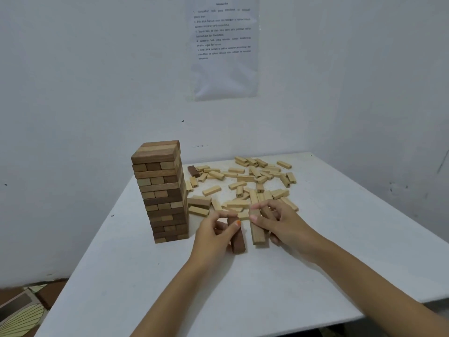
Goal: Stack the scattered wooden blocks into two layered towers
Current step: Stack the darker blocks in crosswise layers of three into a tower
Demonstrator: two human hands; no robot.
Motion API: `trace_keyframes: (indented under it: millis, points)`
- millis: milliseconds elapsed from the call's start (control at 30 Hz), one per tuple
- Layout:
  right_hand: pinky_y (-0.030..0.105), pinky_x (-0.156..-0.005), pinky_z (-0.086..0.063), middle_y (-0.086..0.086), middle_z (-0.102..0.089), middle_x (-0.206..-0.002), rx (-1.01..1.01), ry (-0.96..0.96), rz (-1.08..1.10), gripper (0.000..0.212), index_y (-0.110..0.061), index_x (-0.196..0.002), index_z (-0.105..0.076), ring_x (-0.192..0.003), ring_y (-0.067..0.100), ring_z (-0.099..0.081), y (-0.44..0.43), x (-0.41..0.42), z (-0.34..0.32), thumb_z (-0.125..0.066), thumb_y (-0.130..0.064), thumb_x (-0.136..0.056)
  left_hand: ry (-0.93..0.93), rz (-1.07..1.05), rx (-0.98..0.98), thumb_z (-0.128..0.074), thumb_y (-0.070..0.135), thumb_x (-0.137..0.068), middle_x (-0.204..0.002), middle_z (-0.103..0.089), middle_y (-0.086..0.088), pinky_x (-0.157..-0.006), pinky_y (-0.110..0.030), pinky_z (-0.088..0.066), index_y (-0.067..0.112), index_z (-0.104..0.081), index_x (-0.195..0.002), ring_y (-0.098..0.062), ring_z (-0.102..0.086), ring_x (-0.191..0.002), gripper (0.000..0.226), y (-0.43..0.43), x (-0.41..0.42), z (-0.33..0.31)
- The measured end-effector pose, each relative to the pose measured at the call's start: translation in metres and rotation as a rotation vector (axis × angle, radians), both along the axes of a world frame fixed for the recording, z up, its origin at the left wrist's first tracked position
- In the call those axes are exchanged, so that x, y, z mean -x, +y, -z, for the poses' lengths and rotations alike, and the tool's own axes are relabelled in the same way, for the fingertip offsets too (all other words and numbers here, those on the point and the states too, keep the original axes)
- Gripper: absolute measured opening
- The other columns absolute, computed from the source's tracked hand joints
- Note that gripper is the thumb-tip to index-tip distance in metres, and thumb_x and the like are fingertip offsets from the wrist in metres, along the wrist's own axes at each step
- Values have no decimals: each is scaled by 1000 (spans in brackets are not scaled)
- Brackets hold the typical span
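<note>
Our two bare forearms reach in over the near edge of the white counter (243, 288), seen from the head view. Our left hand (213, 235) has its fingers (220, 216) curled round a dark brown wooden block (239, 242), which stands nearly on end with its foot on the counter. Just right of those fingers, our right hand (286, 224) pinches a pale tan wooden block (259, 233) near its far end, its near end resting on the counter. A second, browner piece shows under our right fingers; we cannot tell whether it is gripped.

Beyond both sets of fingertips lies the loose heap of pale wooden blocks (245, 178). Left of our left fingers, apart from them, rises the tall layered tower of mixed brown blocks (161, 190).

We judge these blocks light, rigid and smooth-faced, so a pinch across the long sides near the middle should hold them. The finished tower looks easy to topple, so we should keep our left wrist away from it.
</note>
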State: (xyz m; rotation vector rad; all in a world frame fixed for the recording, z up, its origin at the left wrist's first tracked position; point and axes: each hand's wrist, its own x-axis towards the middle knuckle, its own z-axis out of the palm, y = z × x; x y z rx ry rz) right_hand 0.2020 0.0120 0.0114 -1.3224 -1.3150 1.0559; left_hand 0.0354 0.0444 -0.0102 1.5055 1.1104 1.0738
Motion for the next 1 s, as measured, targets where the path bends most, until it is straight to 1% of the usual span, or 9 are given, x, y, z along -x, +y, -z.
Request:
trace_keyframes:
  millis: [133,267,400,500,600,700,767,867,1000]
  points:
    - [12,-47,-38,-8,-57,-84,-25,-31,9,13,-12,-104,-64,-51,-9,-53,-7,6,9,-66,-13,-91,57,12,-53,-67,18,-88,-76,-58,-4,-60,-14,-45,21,-67,-102,-9,-57,-70,14,-2,2,5]
    - [12,-69,-48,-12,-60,-96,-91,-117,52,14,-18,-99,-66,-89,1,-60,-8,8,17,-71,-17,-87,116,14,-147,-69,19,-86,-93,-65,-4,-69,-19,-49,15,-67,-102,-12,-60,-81,16,-5,-1,7]
    - [6,-64,-43,-15,-59,-89,-156,-168,77,14,-15,-99,-65,-75,-15,-55,-11,10,19,-72,-16,-87,205,-36,-220,-70,22,-85,-102,-57,2,-72,-11,-44,20,-68,-97,-9,-56,-92,12,-5,0,10]
    - [8,-65,-45,-10,-61,-92,-176,-214,90,16,-19,-98,-65,-75,-6,-58,-12,9,20,-74,-18,-85,260,-49,-264,-70,22,-85,-103,-53,5,-72,-8,-41,21,-68,-100,-3,-50,-95,15,-6,0,12]
    - [8,-66,-44,-4,-58,-107,-206,-323,120,21,-31,-99,-63,-78,5,-58,-11,9,23,-76,-25,-83,236,-57,-266,-67,21,-87,-105,-56,4,-72,-9,-42,19,-66,-105,-1,-51,-94,18,-7,-1,11]
    - [9,-63,-41,1,-53,-114,-137,-155,165,16,-36,-106,-63,-83,8,-55,-11,9,22,-57,-26,-95,216,-35,-226,-59,24,-93,-111,-59,2,-77,-14,-44,21,-64,-108,-8,-54,-101,16,-9,-1,7]
    - [14,-59,-42,13,-55,-112,-83,-17,196,27,-34,-105,-65,-76,12,-56,-10,6,20,-43,-18,-100,227,20,-159,-58,24,-93,-117,-57,3,-74,-12,-43,25,-61,-112,-11,-52,-105,19,-10,0,4]
    - [16,-62,-44,17,-60,-114,-98,-72,217,27,-26,-110,-68,-78,21,-57,-12,2,20,-45,-15,-100,138,157,59,-63,18,-85,-125,-48,-1,-61,-7,-43,32,-59,-116,-7,-50,-106,34,-12,6,-3]
    - [5,-52,-41,9,-64,-95,-114,-199,283,22,-20,-114,-69,-75,12,-52,-13,-4,26,-60,-21,-94,331,287,28,-79,33,-69,-133,-42,10,-84,-17,-36,48,-44,-129,-6,-44,-119,71,-11,20,-4]
